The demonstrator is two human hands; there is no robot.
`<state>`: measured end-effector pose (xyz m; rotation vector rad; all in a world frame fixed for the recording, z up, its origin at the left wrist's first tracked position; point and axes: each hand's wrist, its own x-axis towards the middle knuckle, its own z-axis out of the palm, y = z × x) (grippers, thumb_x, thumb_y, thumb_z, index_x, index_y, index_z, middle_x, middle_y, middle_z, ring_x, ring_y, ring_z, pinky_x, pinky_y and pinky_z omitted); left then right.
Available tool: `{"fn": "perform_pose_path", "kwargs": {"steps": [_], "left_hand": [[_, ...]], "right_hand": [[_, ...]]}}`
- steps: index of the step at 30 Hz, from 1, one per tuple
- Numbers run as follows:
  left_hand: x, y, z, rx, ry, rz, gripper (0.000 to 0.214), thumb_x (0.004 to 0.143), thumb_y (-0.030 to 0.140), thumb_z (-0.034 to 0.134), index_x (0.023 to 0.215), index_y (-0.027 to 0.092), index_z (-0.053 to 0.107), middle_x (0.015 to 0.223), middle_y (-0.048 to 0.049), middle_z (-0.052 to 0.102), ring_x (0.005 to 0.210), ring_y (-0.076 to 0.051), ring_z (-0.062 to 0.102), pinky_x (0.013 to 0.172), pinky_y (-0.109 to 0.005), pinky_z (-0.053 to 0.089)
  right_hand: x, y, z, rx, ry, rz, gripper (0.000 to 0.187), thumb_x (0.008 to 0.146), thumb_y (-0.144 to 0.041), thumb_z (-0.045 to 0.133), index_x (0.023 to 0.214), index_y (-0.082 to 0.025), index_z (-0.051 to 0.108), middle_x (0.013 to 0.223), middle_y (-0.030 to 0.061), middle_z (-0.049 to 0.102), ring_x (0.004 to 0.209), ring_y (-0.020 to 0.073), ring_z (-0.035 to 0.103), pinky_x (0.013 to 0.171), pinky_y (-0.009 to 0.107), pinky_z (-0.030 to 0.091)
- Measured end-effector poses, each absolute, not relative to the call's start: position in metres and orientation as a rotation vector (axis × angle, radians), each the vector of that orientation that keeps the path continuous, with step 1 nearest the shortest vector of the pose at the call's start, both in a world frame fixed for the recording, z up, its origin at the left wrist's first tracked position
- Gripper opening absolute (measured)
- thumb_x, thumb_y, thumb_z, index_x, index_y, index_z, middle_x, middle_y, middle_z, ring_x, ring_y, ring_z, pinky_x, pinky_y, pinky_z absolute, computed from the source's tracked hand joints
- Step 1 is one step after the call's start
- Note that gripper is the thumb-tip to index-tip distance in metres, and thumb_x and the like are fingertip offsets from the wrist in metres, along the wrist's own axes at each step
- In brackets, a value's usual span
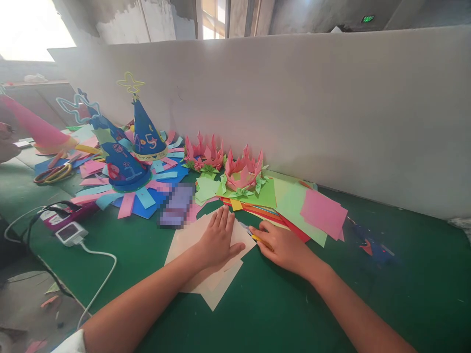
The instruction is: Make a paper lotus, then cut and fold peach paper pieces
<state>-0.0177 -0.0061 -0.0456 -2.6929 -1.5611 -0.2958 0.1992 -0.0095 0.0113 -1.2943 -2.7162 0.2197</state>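
Near the middle of the green table point(257, 314), just before the stack of coloured sheets point(294, 201), your left hand point(220, 239) lies flat, fingers stretched out, pinning the cream paper point(186, 238), while your right hand point(283, 245) has its fingers closed round a yellow-handled cutter point(254, 237) whose tip meets the sheet's far edge. You appear to be cutting or scoring; the next stroke calls for firm pressure and a blade path clear of your left thumb.

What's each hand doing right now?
Left hand: open, pressed flat on the cream paper.
Right hand: closed, holding a yellow-handled tool at the paper's edge.
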Motion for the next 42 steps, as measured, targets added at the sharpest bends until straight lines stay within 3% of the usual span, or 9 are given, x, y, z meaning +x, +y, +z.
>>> {"fn": "perform_pose_path", "kwargs": {"steps": [4,10,19,31,42], "left_hand": [[-0.018,-0.006,-0.044,-2.704,-1.554,-0.243,0.085,0.089,0.063,0.021,0.139,-0.006,0.026,0.147,-0.0282,0.017,0.14,-0.035,0.009,0.112,-0.047,0.017],[-0.017,-0.006,-0.049,-2.687,-1.552,-0.283,0.085,0.089,0.063,0.019,0.139,-0.004,0.025,0.147,-0.028,0.019,0.14,-0.035,0.009,0.111,-0.049,0.017],[-0.018,-0.006,-0.047,-2.69,-1.546,-0.271,0.086,0.088,0.064,0.018,0.139,-0.004,0.026,0.148,-0.0272,0.018,0.14,-0.035,0.008,0.112,-0.048,0.015],[-0.017,-0.007,-0.042,-2.711,-1.56,-0.238,0.086,0.088,0.064,0.02,0.139,-0.005,0.026,0.147,-0.0282,0.017,0.139,-0.036,0.008,0.112,-0.049,0.017],[-0.017,-0.006,-0.037,-2.748,-1.607,-0.226,0.087,0.087,0.066,0.024,0.141,-0.002,0.025,0.148,-0.0288,0.013,0.138,-0.04,0.007,0.11,-0.052,0.019]], "right_hand": [[0.191,-0.003,0.011,-1.304,-2.735,0.16,0.036,0.091,-0.023,0.039,0.122,-0.021,0.057,0.089,0.0047,0.055,0.063,0.0114,0.052,0.049,0.023,0.03],[0.18,0.005,0.007,-1.3,-2.717,0.109,0.037,0.09,-0.022,0.04,0.123,-0.018,0.057,0.092,0.0065,0.055,0.067,0.0126,0.053,0.046,0.023,0.025],[0.166,0.008,0.003,-1.345,-2.679,0.021,0.039,0.09,-0.021,0.04,0.125,-0.016,0.056,0.093,0.0088,0.056,0.073,0.0158,0.054,0.055,0.024,0.036],[0.166,0.009,0.002,-1.393,-2.671,0.034,0.039,0.091,-0.021,0.039,0.126,-0.015,0.055,0.095,0.0097,0.056,0.071,0.016,0.056,0.054,0.025,0.037],[0.207,-0.008,0.007,-1.423,-2.483,0.192,0.039,0.085,-0.025,0.045,0.122,-0.029,0.057,0.107,0.0053,0.059,0.079,0.0165,0.062,0.057,0.025,0.047]]}}
